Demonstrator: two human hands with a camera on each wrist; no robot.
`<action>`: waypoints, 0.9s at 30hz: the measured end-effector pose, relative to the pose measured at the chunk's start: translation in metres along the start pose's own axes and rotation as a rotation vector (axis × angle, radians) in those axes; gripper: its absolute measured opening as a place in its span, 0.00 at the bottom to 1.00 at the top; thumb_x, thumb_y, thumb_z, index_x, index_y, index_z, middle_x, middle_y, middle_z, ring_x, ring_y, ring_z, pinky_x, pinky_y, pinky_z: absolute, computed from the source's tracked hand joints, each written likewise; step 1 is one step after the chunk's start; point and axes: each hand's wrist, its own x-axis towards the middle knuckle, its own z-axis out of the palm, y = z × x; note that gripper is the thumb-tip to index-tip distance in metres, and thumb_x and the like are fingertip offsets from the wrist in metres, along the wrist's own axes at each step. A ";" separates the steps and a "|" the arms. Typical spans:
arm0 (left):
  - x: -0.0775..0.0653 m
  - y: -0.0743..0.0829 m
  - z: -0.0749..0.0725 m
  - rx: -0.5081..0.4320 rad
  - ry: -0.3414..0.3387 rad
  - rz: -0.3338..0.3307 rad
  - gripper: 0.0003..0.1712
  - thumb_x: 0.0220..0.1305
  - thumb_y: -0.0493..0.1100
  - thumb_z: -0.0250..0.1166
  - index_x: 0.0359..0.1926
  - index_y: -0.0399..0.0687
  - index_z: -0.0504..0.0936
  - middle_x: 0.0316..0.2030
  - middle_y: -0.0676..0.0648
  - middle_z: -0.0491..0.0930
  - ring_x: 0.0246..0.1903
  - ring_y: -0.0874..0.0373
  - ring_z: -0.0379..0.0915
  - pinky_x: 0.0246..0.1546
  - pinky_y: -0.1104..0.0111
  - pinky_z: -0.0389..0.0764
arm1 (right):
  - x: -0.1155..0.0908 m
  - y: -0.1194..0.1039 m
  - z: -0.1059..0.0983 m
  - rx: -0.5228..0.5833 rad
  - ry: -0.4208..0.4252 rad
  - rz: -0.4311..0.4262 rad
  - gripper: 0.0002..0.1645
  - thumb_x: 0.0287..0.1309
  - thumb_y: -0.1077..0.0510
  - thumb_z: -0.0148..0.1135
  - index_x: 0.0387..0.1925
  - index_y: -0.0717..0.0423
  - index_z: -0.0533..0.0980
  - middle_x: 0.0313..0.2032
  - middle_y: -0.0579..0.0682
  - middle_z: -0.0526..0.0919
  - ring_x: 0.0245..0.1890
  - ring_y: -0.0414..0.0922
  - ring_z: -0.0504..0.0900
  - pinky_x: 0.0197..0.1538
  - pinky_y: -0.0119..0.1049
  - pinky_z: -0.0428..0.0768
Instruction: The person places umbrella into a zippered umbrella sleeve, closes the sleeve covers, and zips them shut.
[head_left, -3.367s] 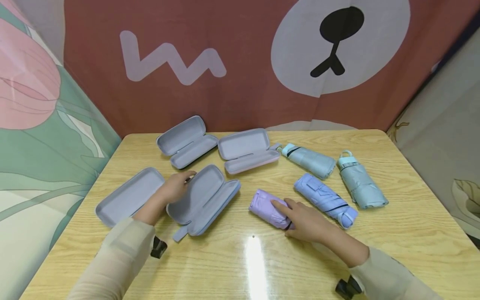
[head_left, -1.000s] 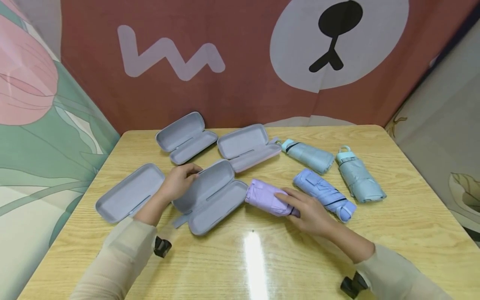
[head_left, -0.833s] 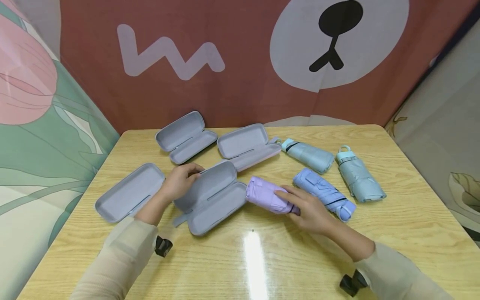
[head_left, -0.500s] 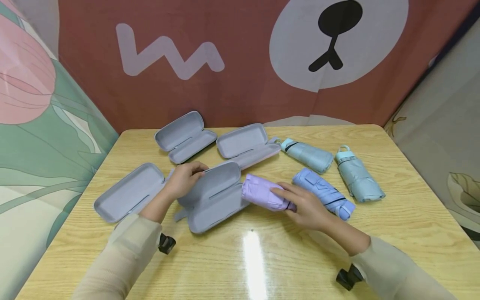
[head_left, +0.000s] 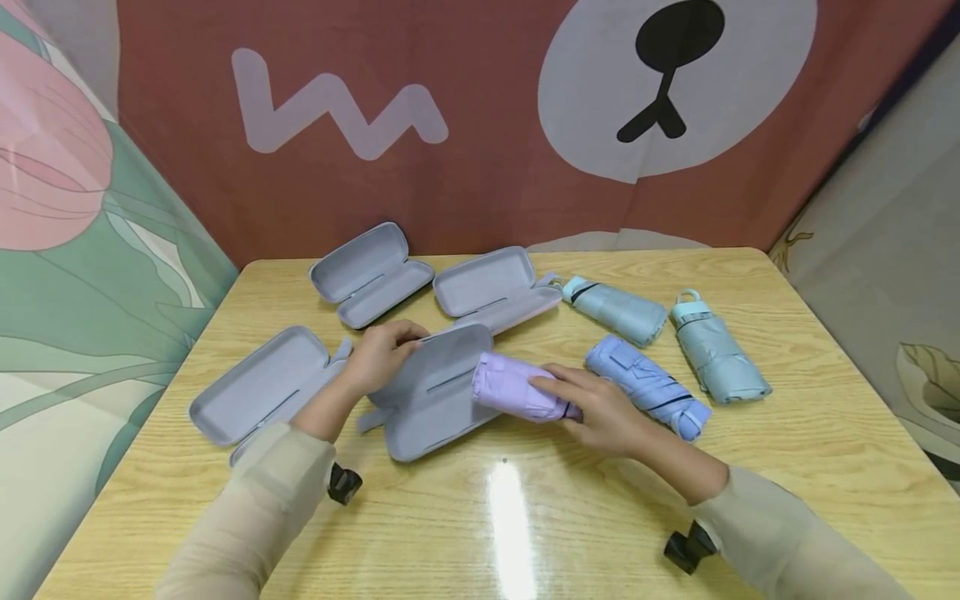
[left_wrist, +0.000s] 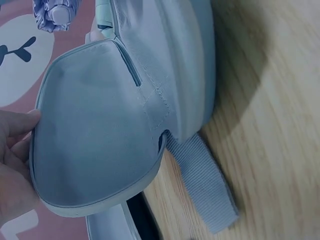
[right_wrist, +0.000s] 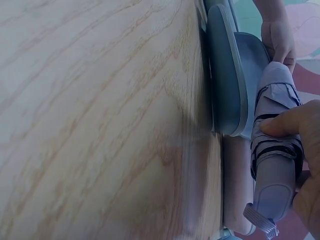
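Note:
An unzipped hard case (head_left: 442, 417) with a grey lining lies open at the table's middle. My left hand (head_left: 381, 358) pinches the far rim of its raised half; in the left wrist view the thumb and fingers (left_wrist: 17, 135) grip that rim, and a fabric loop tab (left_wrist: 205, 185) hangs from the case's end. A folded purple umbrella (head_left: 517, 387) is in my right hand (head_left: 603, 412), its front end overlapping the case's right end. Seen from the right wrist, the thumb (right_wrist: 282, 124) presses the strap side of the umbrella (right_wrist: 275, 180), raised above the table.
Three more open grey-lined cases lie around: one at left (head_left: 258, 383), one at back left (head_left: 360, 267), one at back centre (head_left: 483, 283). To the right are a blue folded umbrella (head_left: 637, 379) and two teal ones (head_left: 618, 315) (head_left: 716, 354). A printed cloth (head_left: 480, 200) hangs behind the table.
My right hand has lifted the purple umbrella and carried it left to the case. The case's near half has swung down flatter, and my left hand has moved the case slightly right.

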 end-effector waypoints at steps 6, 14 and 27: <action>0.002 0.003 0.001 0.012 0.006 0.015 0.09 0.58 0.36 0.56 0.39 0.42 0.79 0.38 0.45 0.78 0.39 0.53 0.73 0.36 0.62 0.73 | 0.004 0.000 0.003 -0.003 -0.028 -0.022 0.33 0.35 0.64 0.65 0.51 0.54 0.71 0.49 0.61 0.71 0.46 0.56 0.72 0.44 0.49 0.71; 0.010 0.005 0.009 -0.029 -0.005 0.065 0.08 0.58 0.34 0.56 0.38 0.39 0.79 0.36 0.45 0.78 0.38 0.53 0.73 0.37 0.64 0.73 | 0.010 0.001 0.005 0.010 -0.047 -0.057 0.34 0.34 0.64 0.65 0.51 0.54 0.71 0.49 0.61 0.71 0.47 0.55 0.71 0.46 0.48 0.70; 0.014 0.010 0.015 -0.018 0.002 0.078 0.09 0.57 0.34 0.56 0.38 0.40 0.79 0.35 0.46 0.79 0.36 0.56 0.73 0.36 0.67 0.73 | 0.017 -0.002 0.014 0.007 -0.054 -0.110 0.33 0.33 0.64 0.65 0.50 0.55 0.72 0.48 0.62 0.72 0.46 0.55 0.72 0.45 0.46 0.71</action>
